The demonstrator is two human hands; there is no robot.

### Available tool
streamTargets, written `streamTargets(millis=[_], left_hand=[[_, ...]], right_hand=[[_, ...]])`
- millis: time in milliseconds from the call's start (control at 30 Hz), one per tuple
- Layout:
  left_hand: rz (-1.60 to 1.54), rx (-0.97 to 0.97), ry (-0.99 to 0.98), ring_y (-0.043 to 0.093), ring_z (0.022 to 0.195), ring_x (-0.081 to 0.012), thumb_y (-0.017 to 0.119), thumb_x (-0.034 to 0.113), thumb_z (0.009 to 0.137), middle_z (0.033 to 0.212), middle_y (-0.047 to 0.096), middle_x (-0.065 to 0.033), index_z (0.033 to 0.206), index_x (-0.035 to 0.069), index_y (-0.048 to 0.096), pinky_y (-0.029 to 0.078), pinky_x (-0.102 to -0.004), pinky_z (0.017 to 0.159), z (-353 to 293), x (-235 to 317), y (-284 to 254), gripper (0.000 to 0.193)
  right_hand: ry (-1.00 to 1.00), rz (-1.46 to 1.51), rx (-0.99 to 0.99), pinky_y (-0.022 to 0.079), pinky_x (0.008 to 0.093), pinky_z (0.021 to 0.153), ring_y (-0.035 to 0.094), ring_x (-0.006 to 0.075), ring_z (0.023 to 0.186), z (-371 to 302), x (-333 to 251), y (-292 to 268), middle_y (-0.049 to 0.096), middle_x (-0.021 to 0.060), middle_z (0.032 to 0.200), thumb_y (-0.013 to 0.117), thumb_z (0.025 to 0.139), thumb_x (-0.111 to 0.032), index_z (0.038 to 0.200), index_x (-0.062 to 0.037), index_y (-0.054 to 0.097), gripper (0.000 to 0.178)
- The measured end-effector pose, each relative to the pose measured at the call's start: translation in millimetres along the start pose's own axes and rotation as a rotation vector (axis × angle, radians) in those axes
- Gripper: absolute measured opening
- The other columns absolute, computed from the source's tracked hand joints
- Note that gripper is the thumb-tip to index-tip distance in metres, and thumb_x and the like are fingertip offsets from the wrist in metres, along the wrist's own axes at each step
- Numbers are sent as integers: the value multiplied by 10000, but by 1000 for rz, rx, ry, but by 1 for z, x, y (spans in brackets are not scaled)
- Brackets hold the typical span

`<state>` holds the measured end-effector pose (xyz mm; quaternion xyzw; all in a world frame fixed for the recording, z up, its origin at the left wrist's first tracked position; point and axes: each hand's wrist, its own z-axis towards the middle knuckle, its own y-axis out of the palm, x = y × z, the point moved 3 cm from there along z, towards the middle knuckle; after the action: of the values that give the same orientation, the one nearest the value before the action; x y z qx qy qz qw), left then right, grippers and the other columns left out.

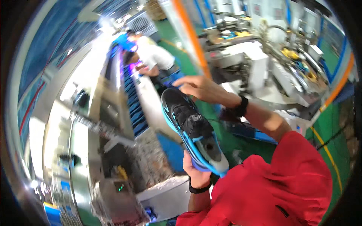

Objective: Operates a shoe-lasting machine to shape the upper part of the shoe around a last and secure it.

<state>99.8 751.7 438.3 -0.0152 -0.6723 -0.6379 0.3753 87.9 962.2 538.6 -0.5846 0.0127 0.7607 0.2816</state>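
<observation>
A black sneaker (190,119) with a bright blue sole edge and a grey inside lies tilted in front of my red-sleeved body. Its toe points up and to the left. My left hand (196,170) is closed around the sole near the heel, supporting it from below. Just beyond the toe is my right hand (203,89), index finger stretched out and the other fingers partly bent. Nothing shows in that hand, and whether it touches the shoe I cannot tell. Both wrists wear dark bands.
A long conveyor line (135,101) runs away at the left, with a speckled worktop (147,158) at its near end. Co-workers in white (160,56) and blue tops stand along it. Machinery with white housings (256,60) fills the right, behind an orange post (190,35).
</observation>
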Motion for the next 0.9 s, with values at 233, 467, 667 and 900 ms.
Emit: streamTargets(millis=[233, 467, 667, 900], left_hand=[[487, -147, 30, 561, 1130, -235, 539, 139, 920, 1248, 562, -140, 1389, -38, 377, 415, -369, 1007, 121, -152, 58, 527], [721, -397, -310, 479, 1198, -180, 600, 250, 945, 1387, 463, -145, 1456, -60, 296, 374, -305, 1024, 200, -346, 126, 671], [1002, -288, -236, 607, 844, -136, 686, 331, 890, 1024, 655, -86, 1223, -106, 555, 490, -268, 717, 346, -476, 106, 565], [1640, -219, 41, 662, 869, -383, 728, 281, 712, 885, 673, -262, 921, -35, 638, 507, -427, 767, 461, -604, 87, 389]], right_hand=[[111, 234, 415, 422, 278, 965, 530, 145, 1112, -204, 73, -149, 575, 101, 1230, 765, 743, -319, 1395, -51, 419, 785], [359, -2, 1121, 462, 287, 896, 595, 150, 943, -343, 135, -296, 647, 66, 1054, 779, 635, -135, 1204, -28, 583, 611], [325, -119, 1424, 479, 261, 816, 589, 118, 882, -417, 138, -363, 627, 53, 1023, 742, 683, -121, 1203, -18, 575, 556], [519, -353, 1652, 464, 273, 878, 585, 131, 920, -481, 138, -397, 617, 63, 1057, 678, 690, -49, 1247, 8, 537, 577]])
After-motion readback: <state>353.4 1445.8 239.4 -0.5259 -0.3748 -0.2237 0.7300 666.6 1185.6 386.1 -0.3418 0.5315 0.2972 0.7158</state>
